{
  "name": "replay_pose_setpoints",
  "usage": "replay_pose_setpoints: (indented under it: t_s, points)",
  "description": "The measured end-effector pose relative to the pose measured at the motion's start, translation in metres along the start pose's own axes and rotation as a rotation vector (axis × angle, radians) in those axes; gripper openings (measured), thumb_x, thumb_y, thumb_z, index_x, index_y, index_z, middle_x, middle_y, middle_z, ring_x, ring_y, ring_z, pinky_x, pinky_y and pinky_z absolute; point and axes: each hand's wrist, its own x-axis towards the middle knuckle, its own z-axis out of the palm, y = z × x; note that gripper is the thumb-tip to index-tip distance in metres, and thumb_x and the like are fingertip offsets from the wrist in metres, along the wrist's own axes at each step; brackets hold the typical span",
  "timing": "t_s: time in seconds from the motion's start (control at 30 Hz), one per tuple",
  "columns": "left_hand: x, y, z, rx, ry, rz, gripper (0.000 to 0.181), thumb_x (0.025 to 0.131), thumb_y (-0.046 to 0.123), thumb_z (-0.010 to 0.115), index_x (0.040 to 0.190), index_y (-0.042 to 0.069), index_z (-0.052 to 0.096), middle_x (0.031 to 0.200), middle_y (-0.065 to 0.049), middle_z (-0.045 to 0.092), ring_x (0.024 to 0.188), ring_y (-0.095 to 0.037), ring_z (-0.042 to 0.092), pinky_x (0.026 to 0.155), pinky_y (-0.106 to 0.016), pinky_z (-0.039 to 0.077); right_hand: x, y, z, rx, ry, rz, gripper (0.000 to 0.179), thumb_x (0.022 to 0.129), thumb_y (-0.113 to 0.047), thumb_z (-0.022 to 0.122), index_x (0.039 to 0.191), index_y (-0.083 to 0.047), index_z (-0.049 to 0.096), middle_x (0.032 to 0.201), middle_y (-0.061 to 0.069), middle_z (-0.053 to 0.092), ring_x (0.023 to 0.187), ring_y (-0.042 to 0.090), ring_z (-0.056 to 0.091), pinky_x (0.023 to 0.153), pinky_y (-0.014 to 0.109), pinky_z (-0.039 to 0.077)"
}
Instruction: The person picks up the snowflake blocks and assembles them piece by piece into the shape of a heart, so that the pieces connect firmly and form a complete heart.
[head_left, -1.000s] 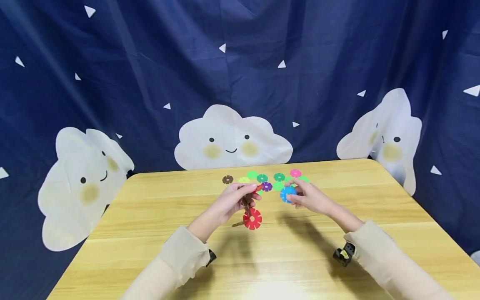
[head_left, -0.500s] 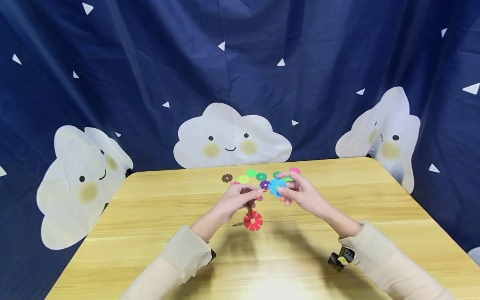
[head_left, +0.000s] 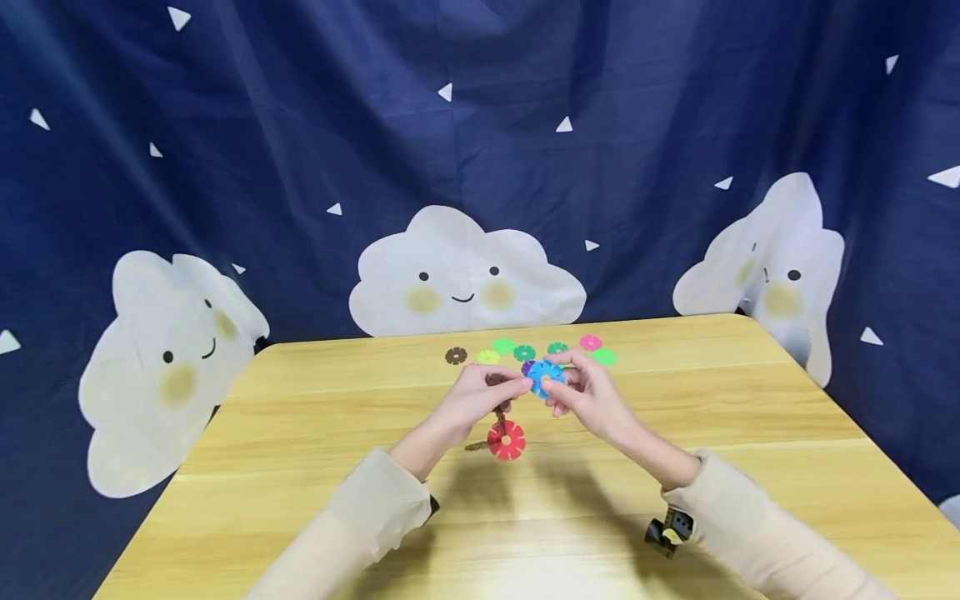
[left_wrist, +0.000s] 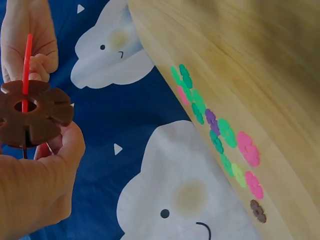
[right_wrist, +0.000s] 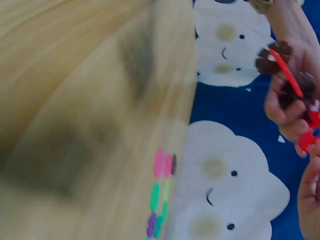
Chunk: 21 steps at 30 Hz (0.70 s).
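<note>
In the head view my left hand (head_left: 483, 404) grips a joined piece of slotted snowflake discs. A red disc (head_left: 507, 440) hangs lowest, with brown discs joined above and beside it. The left wrist view shows a brown disc (left_wrist: 47, 112) close up, a red disc (left_wrist: 27, 60) standing edge-on in it. My right hand (head_left: 592, 404) pinches a blue snowflake disc (head_left: 546, 379) between thumb and fingers. Its left edge is right at my left fingertips. In the right wrist view my left hand (right_wrist: 292, 107) holds the brown and red discs; my right hand (right_wrist: 310, 195) is partly cut off.
Loose discs lie towards the table's back edge: a brown one (head_left: 456, 356), a yellow one (head_left: 488, 357), a pink one (head_left: 591, 342), several greens and a purple one (head_left: 528, 367) partly behind the blue disc. A dark blue curtain (head_left: 480, 125) with clouds hangs behind the wooden table (head_left: 300, 433).
My right hand has moved left with the blue disc, bringing it up against my left fingertips. My left hand stays nearly in place with the joined discs.
</note>
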Motion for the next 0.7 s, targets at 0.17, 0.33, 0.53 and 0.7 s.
replay_pose_setpoints:
  t_s: [0.17, 0.33, 0.53, 0.7]
  points:
    - [-0.0003, 0.0072, 0.0009, -0.014, -0.005, 0.006, 0.029, 0.082, 0.021, 0.067, 0.099, -0.003, 0.066, 0.078, -0.002, 0.059, 0.058, -0.011, 0.050, 0.057, -0.022, 0.044, -0.0037, -0.0007, 0.0064, 0.027, 0.067, -0.116, 0.029, 0.083, 0.011, 0.056, 0.110, 0.018, 0.047, 0.067, 0.008, 0.064, 0.051, 0.007, 0.058, 0.051, 0.022, 0.052]
    - [-0.0032, 0.0098, -0.0030, -0.034, -0.036, 0.019, 0.030, 0.083, 0.017, 0.065, 0.103, -0.005, 0.063, 0.080, -0.003, 0.059, 0.060, -0.013, 0.051, 0.059, -0.022, 0.046, -0.0050, -0.0035, 0.0064, 0.031, 0.037, -0.225, 0.030, 0.083, 0.010, 0.057, 0.110, 0.018, 0.046, 0.068, 0.007, 0.064, 0.053, 0.008, 0.059, 0.053, 0.022, 0.052]
    - [-0.0041, 0.0109, -0.0068, -0.106, -0.020, 0.015, 0.032, 0.085, 0.016, 0.062, 0.110, -0.005, 0.060, 0.083, -0.004, 0.059, 0.064, -0.012, 0.052, 0.063, -0.022, 0.047, -0.0012, -0.0046, 0.0015, -0.040, 0.019, -0.266, 0.037, 0.085, 0.008, 0.055, 0.121, 0.011, 0.046, 0.070, 0.015, 0.059, 0.061, 0.007, 0.060, 0.062, 0.021, 0.052]
    - [-0.0065, 0.0084, -0.0058, -0.124, -0.076, 0.016, 0.033, 0.090, 0.018, 0.057, 0.114, -0.005, 0.058, 0.096, -0.012, 0.064, 0.071, -0.011, 0.058, 0.071, -0.025, 0.049, -0.0029, 0.0005, 0.0001, 0.000, 0.068, -0.240, 0.033, 0.085, 0.012, 0.052, 0.117, 0.013, 0.047, 0.070, 0.013, 0.059, 0.065, 0.007, 0.063, 0.065, 0.020, 0.053]
